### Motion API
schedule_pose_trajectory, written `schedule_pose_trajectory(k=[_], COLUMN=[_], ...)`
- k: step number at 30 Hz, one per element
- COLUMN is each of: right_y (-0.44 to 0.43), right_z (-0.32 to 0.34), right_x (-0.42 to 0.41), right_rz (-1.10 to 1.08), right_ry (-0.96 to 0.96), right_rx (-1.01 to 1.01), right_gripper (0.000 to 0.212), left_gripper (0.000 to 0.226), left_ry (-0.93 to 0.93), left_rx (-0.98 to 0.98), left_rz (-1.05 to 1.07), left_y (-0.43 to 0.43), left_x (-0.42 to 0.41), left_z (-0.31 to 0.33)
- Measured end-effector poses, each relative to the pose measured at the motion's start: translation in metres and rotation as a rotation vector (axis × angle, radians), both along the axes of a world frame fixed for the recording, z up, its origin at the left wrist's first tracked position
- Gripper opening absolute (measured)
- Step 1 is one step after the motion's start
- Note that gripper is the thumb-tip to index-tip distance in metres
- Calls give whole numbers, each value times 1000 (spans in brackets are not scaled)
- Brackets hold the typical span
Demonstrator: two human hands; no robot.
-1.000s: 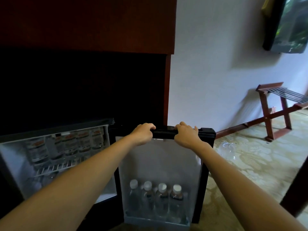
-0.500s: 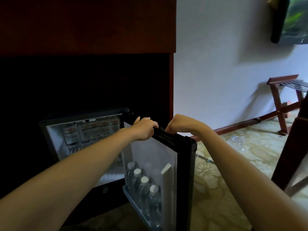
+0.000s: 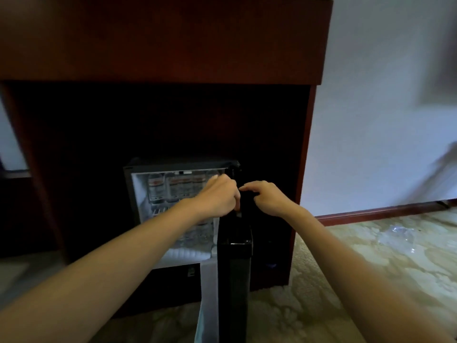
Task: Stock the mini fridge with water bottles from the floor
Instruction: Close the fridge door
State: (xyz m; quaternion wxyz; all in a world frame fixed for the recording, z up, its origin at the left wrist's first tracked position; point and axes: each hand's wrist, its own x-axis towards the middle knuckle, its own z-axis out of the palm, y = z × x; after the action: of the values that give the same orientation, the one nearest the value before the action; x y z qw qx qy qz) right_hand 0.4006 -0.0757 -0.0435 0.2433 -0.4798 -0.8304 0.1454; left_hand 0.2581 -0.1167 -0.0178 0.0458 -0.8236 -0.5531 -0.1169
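Left hand [image 3: 217, 196] and right hand [image 3: 265, 198] curl over the top edge of the fridge door [image 3: 233, 268], now swung edge-on toward us. Blurry bottles [image 3: 173, 186], apparently water, line the fridge [image 3: 178, 167]'s far shelf.

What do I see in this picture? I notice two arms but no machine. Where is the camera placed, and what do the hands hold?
There is no machine here: these are a person's two bare arms. One camera, worn on the person's head, looks forward and down. The left hand and the right hand both grip the top edge of the fridge door, which stands open and shows its edge to us. Behind it the mini fridge sits in a dark wooden cabinet. Bottles stand on its upper shelf. On the patterned floor, at the right, lies something clear and crumpled, too blurred to name.
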Motion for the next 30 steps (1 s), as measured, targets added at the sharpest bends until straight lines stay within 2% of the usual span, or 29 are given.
schedule_pose_trajectory(k=[3, 5, 9, 12, 15, 21, 24, 27, 30], right_y=[13, 21, 29, 34, 44, 67, 84, 97, 114], right_z=[-12, -21, -34, -41, -48, -44, -41, -40, -38], right_x=[-31, -48, -70, -86, -105, -142, -159, -176, -192], right_rz=[98, 84, -17, 12, 53, 98, 117, 127, 102], right_ry=[-68, -54, 51, 40, -54, -181, -235, -324, -417], right_rx=[46, 115, 214, 266, 279, 400, 435, 390, 354], right_gripper=[54, 49, 38, 43, 50, 47, 47, 51, 54], left_gripper=[32, 30, 41, 32, 28, 37, 48, 59, 69], left_ry=[55, 83, 152, 295, 297, 372, 385, 348, 311], left_rx=[-26, -71, -44, -27, 39, 229, 309, 292, 188], left_rz=[41, 119, 239, 290, 352, 470, 517, 561, 554], left_y=[-3, -3, -9, -12, -9, 8, 24, 45, 72], left_x=[-26, -43, -71, -92, -115, -158, -184, -202, -213], left_z=[-5, -7, -6, -7, -13, -48, -64, -66, -65])
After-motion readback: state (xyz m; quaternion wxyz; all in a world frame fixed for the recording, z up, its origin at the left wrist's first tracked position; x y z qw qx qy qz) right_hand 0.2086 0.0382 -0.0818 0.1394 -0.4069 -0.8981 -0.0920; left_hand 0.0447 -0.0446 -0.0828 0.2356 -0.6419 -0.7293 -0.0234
